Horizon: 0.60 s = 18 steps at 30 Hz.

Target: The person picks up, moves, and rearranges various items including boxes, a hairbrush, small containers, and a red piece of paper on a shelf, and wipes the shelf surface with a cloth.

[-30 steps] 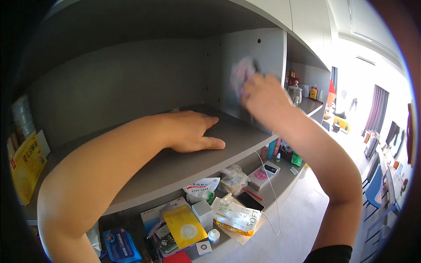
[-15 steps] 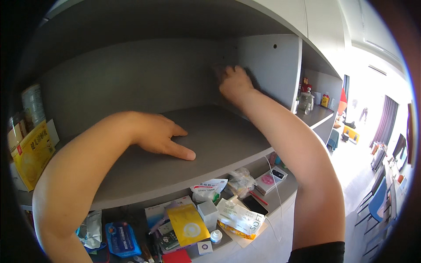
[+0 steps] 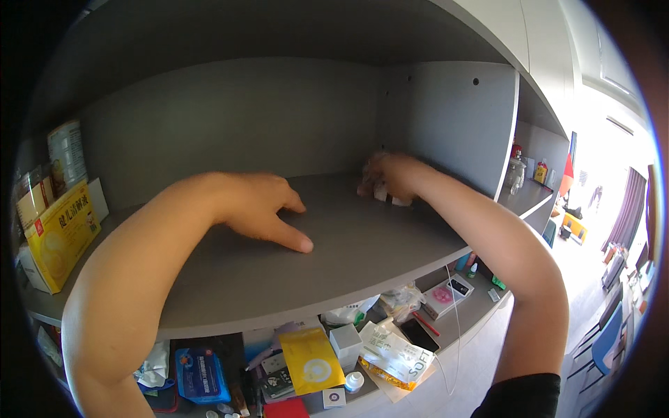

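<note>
- A small crumpled white cloth or wipe (image 3: 387, 195) is pressed onto a grey shelf (image 3: 362, 244), at the far right corner where the back wall meets the side panel (image 3: 453, 125); it is blurred, so its exact kind is unclear.
- The right hand (image 3: 390, 175) is curled over the cloth, fingers bunched around it and pushing down, apparently so it can rub the shelf surface.
- The left hand (image 3: 261, 209) lies palm down near the middle of the shelf, well left of the cloth, fingers loosely spread and holding nothing; it seems to steady the person's body as they lean in.
- At the left end of the shelf stand a yellow box (image 3: 59, 233) and, behind it, a tall pale tin (image 3: 66, 153), pushed aside against the wall.
- Below the shelf's front edge, a lower surface is crowded: a yellow packet (image 3: 310, 359), a blue pack (image 3: 201, 373), a small white box (image 3: 346, 343), a crinkled white-and-orange bag (image 3: 394, 359) and a dark phone (image 3: 418, 334).
- Right of the side panel, a neighbouring ledge holds small jars and bottles (image 3: 519, 171) near a bright window.
</note>
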Available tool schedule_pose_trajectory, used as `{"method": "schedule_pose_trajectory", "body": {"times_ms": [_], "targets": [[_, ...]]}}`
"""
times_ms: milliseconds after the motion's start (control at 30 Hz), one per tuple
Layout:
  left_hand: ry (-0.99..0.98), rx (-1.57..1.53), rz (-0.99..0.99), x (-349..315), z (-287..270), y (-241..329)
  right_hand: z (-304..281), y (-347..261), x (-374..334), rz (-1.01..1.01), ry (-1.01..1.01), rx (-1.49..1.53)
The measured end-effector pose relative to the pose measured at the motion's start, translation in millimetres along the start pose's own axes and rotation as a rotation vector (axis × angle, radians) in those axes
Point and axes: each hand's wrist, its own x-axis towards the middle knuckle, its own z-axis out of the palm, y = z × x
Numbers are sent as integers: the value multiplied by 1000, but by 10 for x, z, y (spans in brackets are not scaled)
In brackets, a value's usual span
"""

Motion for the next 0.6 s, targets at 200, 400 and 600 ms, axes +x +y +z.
{"method": "schedule_pose_trajectory", "body": {"times_ms": [200, 400, 600], "targets": [[73, 1, -190, -145, -210, -189, -452, -926, -546, -50, 121, 327], [187, 26, -259, -162, -255, -252, -300, -469, -26, 193, 75, 51], [175, 82, -276, -141, -209, -367, -125, -805, -207, -146, 73, 386]]}}
